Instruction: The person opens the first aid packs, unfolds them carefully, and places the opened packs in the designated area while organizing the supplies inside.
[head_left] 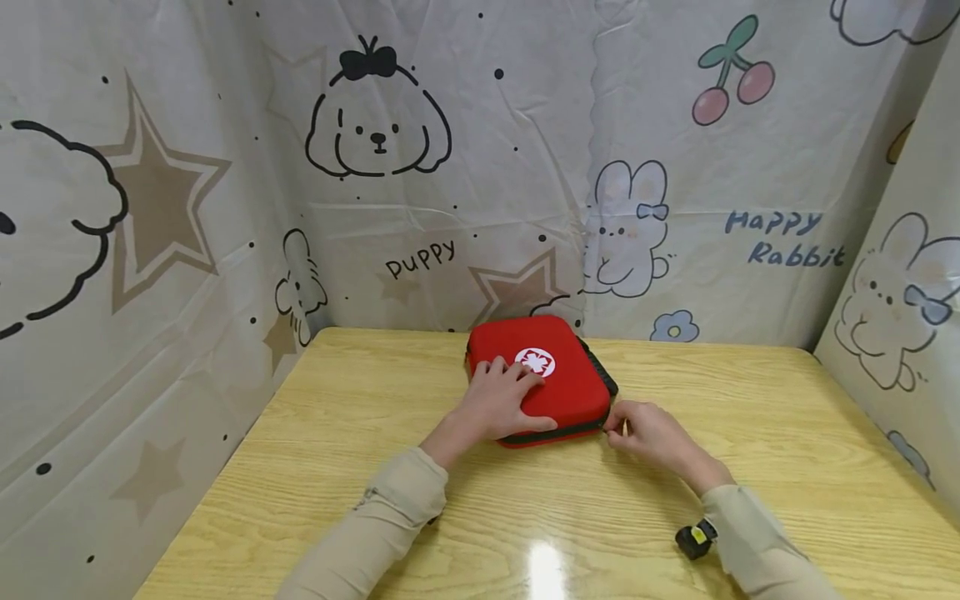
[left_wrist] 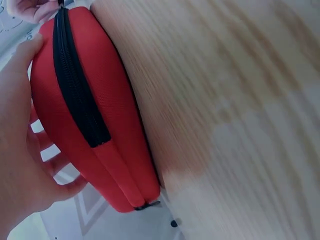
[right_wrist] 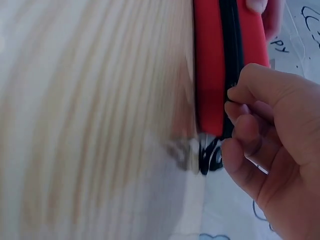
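Note:
A red zippered first-aid case [head_left: 573,387] with a white round emblem [head_left: 536,362] lies flat on the table, its lid down. My left hand [head_left: 504,403] rests on its top, fingers spread over the lid and the thumb along the near edge. At the near right corner my right hand [head_left: 651,435] pinches the zipper pull between thumb and forefinger; the fingertips mostly hide the pull. The black zipper [left_wrist: 75,80] runs along the case's side, and its teeth look closed in the left wrist view.
A black carry handle [head_left: 597,367] sits on the case's right side. The wooden table [head_left: 360,483] meets a printed curtain [head_left: 450,192] right behind the case. A small black device [head_left: 694,540] is strapped at the right wrist.

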